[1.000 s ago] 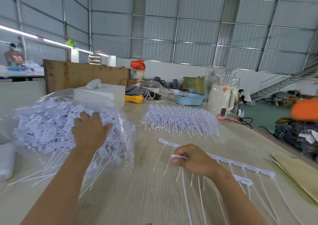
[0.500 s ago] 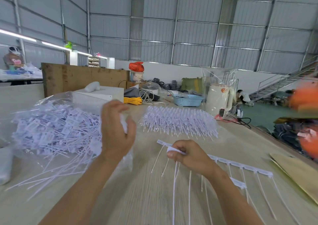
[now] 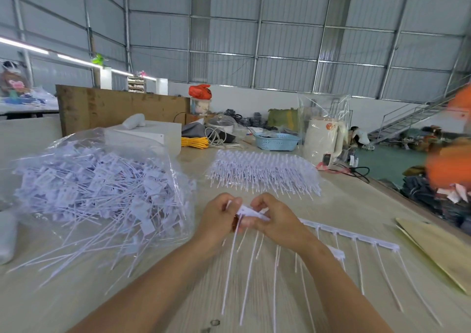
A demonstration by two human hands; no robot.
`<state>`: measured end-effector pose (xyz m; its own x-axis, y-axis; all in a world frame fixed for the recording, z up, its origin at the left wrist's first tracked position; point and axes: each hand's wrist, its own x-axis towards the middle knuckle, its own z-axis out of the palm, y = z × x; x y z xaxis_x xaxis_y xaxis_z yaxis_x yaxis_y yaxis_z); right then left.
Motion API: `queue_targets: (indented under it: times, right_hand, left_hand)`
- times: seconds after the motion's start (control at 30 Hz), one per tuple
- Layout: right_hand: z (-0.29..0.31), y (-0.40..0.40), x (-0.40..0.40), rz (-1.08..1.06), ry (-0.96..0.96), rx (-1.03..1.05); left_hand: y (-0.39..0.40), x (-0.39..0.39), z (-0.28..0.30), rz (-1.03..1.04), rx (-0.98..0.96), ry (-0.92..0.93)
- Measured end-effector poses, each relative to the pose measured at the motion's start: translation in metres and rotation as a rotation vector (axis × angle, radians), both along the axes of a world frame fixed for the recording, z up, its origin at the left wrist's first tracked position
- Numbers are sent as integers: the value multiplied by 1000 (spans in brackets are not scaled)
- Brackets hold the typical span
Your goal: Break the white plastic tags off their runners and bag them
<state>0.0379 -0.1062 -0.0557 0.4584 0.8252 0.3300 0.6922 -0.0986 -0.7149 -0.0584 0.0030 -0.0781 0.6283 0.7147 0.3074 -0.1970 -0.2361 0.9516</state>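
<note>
Nearest the camera, long white tails are hanging down from the runner (image 3: pixel 349 234) and trailing across the table (image 3: pixel 331 205). Just above them, both hands are meeting at the runner's left end. The left hand (image 3: pixel 219 220) is pinching the end tag (image 3: pixel 248 211) between curled fingers, while the right hand (image 3: pixel 275 220) is gripping the runner right beside that tag, thumb on top.

To do this step well, the right hand is probably best kept tight against the joint, so the bend falls on the thin neck and not along the strip. A short twist of the left hand, rather than a long pull, seems likely to snap the tag cleanly and keep the tails from tangling.

To the right of the hands, the rest of the runner is lying flat on the table with several tags attached. Left of the runner, the clear bag (image 3: pixel 102 192) is lying heaped with loose tags, its mouth facing the hands, near enough for a quick drop. Beyond the runner, a stack of unbroken runners (image 3: pixel 262 172) is waiting.
</note>
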Motion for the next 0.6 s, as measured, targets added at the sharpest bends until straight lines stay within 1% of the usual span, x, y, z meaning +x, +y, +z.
queue_targets:
  times: [0.07, 0.13, 0.17, 0.23, 0.3, 0.37, 0.47, 0.6]
  right_hand:
    - [-1, -2, 2, -6, -58, -68]
    - [-4, -2, 3, 25, -22, -73]
    - [-4, -2, 1, 35, -10, -71]
    - [-5, -1, -2, 46, -32, -71]
    - [-5, 0, -4, 52, -53, -70]
    - [-2, 0, -5, 71, -45, -52]
    - [5, -1, -7, 101, -17, -9]
    - [14, -4, -9, 157, -25, 18]
  left_hand:
    - [0, -1, 2, -14, -117, -47]
    - [-1, -2, 4, -91, -238, -51]
    - [-2, -3, 5, -135, -258, -35]
    - [-5, -5, 4, -191, -196, 11]
    - [-7, -7, 5, -167, -83, 76]
    - [-5, -8, 8, -122, -24, 122]
    - [0, -10, 19, -134, -79, 120]
    - [3, -14, 29, -266, -103, 165]
